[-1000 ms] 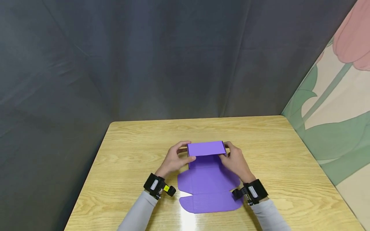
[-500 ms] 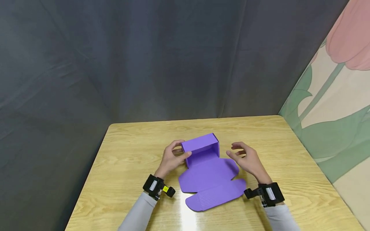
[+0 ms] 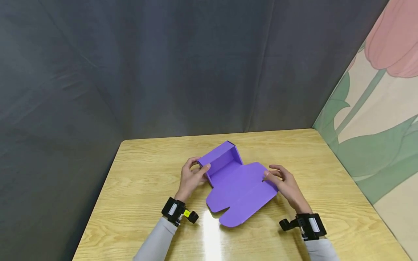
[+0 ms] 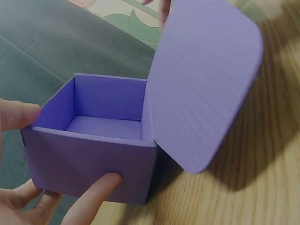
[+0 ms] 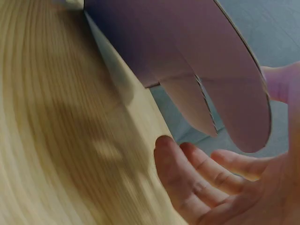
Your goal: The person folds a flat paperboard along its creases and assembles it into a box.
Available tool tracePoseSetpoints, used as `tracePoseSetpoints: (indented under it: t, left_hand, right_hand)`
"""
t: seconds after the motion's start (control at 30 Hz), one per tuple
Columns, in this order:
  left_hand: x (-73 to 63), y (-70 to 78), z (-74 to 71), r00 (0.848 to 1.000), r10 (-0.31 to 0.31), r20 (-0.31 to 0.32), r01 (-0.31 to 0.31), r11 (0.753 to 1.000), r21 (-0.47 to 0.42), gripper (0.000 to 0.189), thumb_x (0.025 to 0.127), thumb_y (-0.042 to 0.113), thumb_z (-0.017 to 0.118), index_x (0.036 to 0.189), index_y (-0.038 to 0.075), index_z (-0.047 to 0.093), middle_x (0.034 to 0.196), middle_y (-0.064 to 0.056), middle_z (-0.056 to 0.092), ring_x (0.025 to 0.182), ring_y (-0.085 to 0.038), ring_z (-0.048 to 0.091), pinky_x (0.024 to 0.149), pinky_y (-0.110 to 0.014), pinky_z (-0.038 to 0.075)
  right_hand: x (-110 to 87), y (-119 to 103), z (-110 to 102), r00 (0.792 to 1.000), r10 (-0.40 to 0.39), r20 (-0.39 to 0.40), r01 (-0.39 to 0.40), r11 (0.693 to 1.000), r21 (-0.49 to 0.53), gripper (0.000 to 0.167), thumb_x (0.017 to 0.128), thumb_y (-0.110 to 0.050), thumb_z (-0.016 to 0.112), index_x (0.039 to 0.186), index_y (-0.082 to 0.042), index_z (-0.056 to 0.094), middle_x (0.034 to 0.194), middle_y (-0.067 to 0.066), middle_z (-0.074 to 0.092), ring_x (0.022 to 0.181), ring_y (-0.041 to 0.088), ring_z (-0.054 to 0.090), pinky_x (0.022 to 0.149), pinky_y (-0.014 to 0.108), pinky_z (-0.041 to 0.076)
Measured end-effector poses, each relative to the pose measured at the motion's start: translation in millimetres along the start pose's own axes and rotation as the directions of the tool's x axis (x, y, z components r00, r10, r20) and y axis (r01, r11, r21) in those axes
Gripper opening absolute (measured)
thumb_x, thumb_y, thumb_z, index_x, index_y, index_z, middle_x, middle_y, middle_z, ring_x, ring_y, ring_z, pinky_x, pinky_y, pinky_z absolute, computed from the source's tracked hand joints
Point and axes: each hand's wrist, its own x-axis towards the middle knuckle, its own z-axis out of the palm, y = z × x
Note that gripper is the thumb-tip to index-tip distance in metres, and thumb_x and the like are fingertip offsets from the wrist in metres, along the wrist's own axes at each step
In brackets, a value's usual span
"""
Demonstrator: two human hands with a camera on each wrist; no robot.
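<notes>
A purple cardboard box (image 3: 217,153) with its lid (image 3: 233,194) folded out stands tilted in the head view, its hollow toward me. My left hand (image 3: 191,179) grips the box's left end, thumb on the near edge. In the left wrist view, fingers curl around the box's end wall (image 4: 89,157), and the lid (image 4: 206,84) rises beside its hollow. My right hand (image 3: 289,186) is at the lid's right side, thumb against its inner face. Seen from the right wrist, the other fingers (image 5: 201,183) are spread below the lid's flaps (image 5: 239,117), apart from them.
The wooden table (image 3: 150,166) lies under both hands. A dark curtain (image 3: 183,72) hangs behind its far edge, and a flower-patterned cloth (image 3: 385,152) borders the right side. Black wrist cameras (image 3: 174,210) sit on both wrists.
The box has turned counterclockwise, its lid swinging to the right and lifting. My right hand let go of the box's right end, moved right, and now touches the lid. My left hand kept its grip.
</notes>
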Motion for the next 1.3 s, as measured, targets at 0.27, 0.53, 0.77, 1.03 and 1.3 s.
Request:
tracePoseSetpoints:
  t: [0.27, 0.53, 0.77, 1.03, 1.3]
  left_hand:
    - [2.7, 0.3, 0.2, 0.998, -0.015, -0.064, 0.014, 1.0, -0.01, 0.053, 0.098, 0.023, 0.079, 0.141, 0.004, 0.053, 0.137, -0.022, 0.054, 0.113, -0.047, 0.072, 0.084, -0.054, 0.066]
    - [4.8, -2.2, 4.3, 0.996, -0.03, -0.087, 0.023, 0.996, -0.089, 0.057, 0.103, 0.026, 0.071, 0.144, -0.001, 0.041, 0.142, -0.026, 0.042, 0.12, -0.052, 0.067, 0.087, -0.049, 0.066]
    - [1.4, -11.3, 14.2, 0.995, -0.07, -0.077, 0.052, 0.975, -0.214, 0.055, 0.107, 0.024, 0.063, 0.143, -0.003, 0.032, 0.148, -0.031, 0.036, 0.126, -0.057, 0.062, 0.092, -0.05, 0.065]
    - [-7.5, -14.5, 21.6, 0.994, -0.107, -0.032, 0.095, 0.959, -0.265, 0.057, 0.108, 0.025, 0.061, 0.145, -0.006, 0.029, 0.145, -0.034, 0.04, 0.133, -0.054, 0.058, 0.098, -0.051, 0.063]
    - [-10.5, -19.9, 21.9, 0.994, -0.104, 0.019, 0.105, 0.965, -0.24, 0.059, 0.109, 0.026, 0.06, 0.148, -0.005, 0.029, 0.146, -0.034, 0.042, 0.134, -0.05, 0.058, 0.103, -0.049, 0.061]
  right_hand:
    - [-16.2, -21.0, 25.2, 0.999, 0.043, -0.015, -0.038, 0.967, 0.253, 0.087, 0.109, -0.032, 0.064, 0.171, -0.011, 0.007, 0.144, 0.029, 0.057, 0.101, -0.001, 0.069, 0.089, 0.02, 0.059]
    - [-27.3, -20.9, 61.0, 0.969, -0.245, -0.032, 0.236, 0.88, 0.413, 0.075, 0.108, -0.006, 0.06, 0.168, -0.005, 0.015, 0.14, 0.03, 0.06, 0.113, 0.008, 0.072, 0.094, 0.025, 0.061]
    - [-33.5, -9.2, 101.4, 0.852, -0.518, 0.068, 0.457, 0.802, 0.386, 0.095, 0.094, 0.008, 0.072, 0.17, -0.007, 0.016, 0.16, 0.03, 0.04, 0.142, 0.022, 0.056, 0.114, 0.027, 0.051]
    - [-30.7, -13.7, 118.3, 0.851, -0.525, 0.023, 0.513, 0.838, 0.187, 0.082, 0.092, -0.002, 0.081, 0.161, -0.001, 0.035, 0.15, 0.026, 0.057, 0.131, 0.044, 0.063, 0.108, 0.039, 0.057]
    - [-29.2, -12.9, 124.3, 0.872, -0.476, -0.117, 0.489, 0.857, 0.16, 0.045, 0.096, 0.004, 0.072, 0.139, 0.005, 0.059, 0.127, 0.02, 0.072, 0.117, 0.029, 0.071, 0.101, 0.023, 0.056]
